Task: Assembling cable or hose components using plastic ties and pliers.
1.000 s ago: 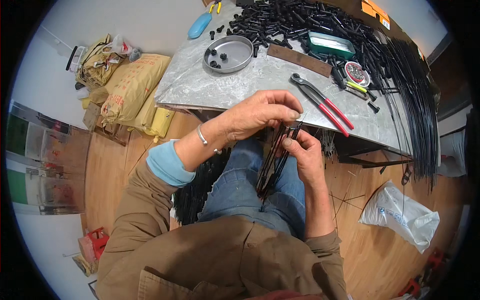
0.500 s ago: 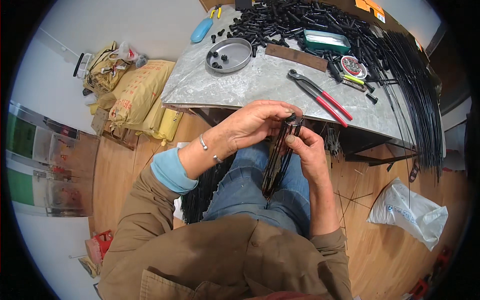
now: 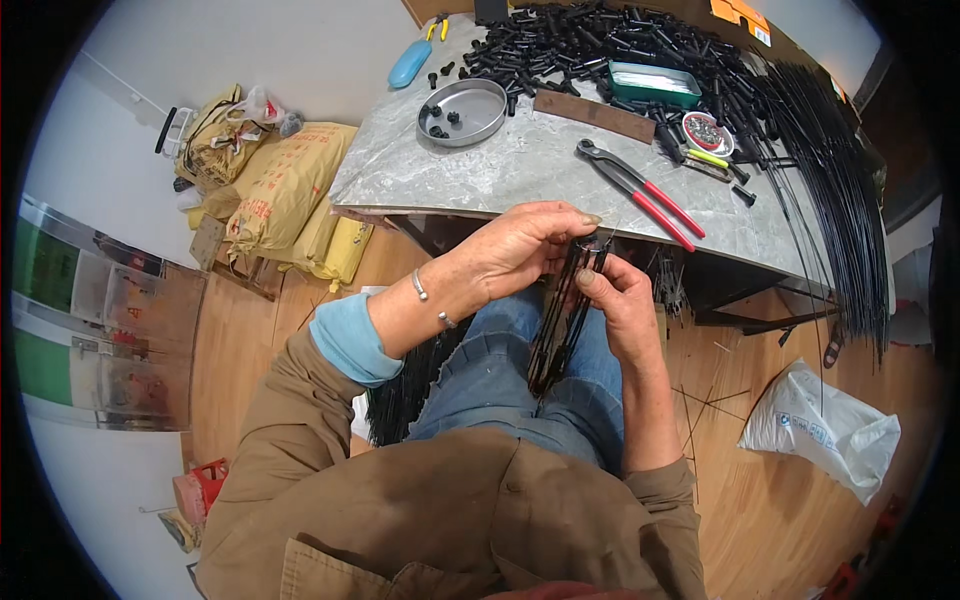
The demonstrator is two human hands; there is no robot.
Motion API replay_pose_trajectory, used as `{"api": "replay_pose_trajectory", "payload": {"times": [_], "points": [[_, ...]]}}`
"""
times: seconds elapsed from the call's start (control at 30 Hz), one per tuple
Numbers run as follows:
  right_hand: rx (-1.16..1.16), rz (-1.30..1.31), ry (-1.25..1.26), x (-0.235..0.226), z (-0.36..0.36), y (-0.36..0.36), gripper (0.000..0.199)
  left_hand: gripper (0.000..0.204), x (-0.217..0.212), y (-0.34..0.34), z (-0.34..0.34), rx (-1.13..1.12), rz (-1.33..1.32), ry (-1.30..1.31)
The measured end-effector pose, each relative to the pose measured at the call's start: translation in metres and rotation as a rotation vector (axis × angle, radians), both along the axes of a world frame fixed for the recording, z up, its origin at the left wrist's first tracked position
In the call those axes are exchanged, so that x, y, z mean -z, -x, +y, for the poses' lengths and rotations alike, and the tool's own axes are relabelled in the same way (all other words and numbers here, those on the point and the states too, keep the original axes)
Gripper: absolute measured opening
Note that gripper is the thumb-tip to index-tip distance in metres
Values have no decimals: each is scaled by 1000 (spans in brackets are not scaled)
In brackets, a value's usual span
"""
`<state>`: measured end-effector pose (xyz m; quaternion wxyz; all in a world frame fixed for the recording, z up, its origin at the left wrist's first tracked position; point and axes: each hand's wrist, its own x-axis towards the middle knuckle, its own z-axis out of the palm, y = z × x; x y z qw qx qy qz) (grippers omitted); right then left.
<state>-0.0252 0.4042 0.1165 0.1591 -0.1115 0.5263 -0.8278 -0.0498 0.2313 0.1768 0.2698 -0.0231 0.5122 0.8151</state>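
Observation:
Above my lap hangs a bundle of thin black ribs gathered at a small black hub, like a folded umbrella frame (image 3: 560, 335). My left hand (image 3: 520, 243) is closed at the hub end, its thumb over the top and its other fingers partly hidden behind the ribs. Lower on the right side, my right hand (image 3: 622, 298) pinches the ribs just under the hub between thumb and fingers. A fine wire sticks up beside the hub; which hand holds it is unclear. The lower ends of the ribs hang between my knees.
The grey table (image 3: 400, 180) ahead carries red-handled pliers (image 3: 640, 195), a round metal tray (image 3: 462, 112), a rusty bar (image 3: 594, 116), a green box (image 3: 655, 84) and piled black tubular parts (image 3: 580, 45). Long black rods (image 3: 835, 180) overhang its right edge. A white sack (image 3: 820, 430) lies on the floor.
My left thumb has lifted from the hub top and stretched outward. A fine wire beside the hub shows more clearly. My right hand keeps its pinch; the view has shifted slightly.

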Motion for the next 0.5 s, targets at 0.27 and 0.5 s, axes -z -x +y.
{"api": "replay_pose_trajectory", "payload": {"times": [0.27, 0.5], "points": [[-6, -11, 33, 4, 1, -2, 18, 16, 2, -2, 3, -4, -17, 0], [19, -8, 13, 6, 3, -2, 17, 16, 1, -2, 6, -2, 2, 12]]}}
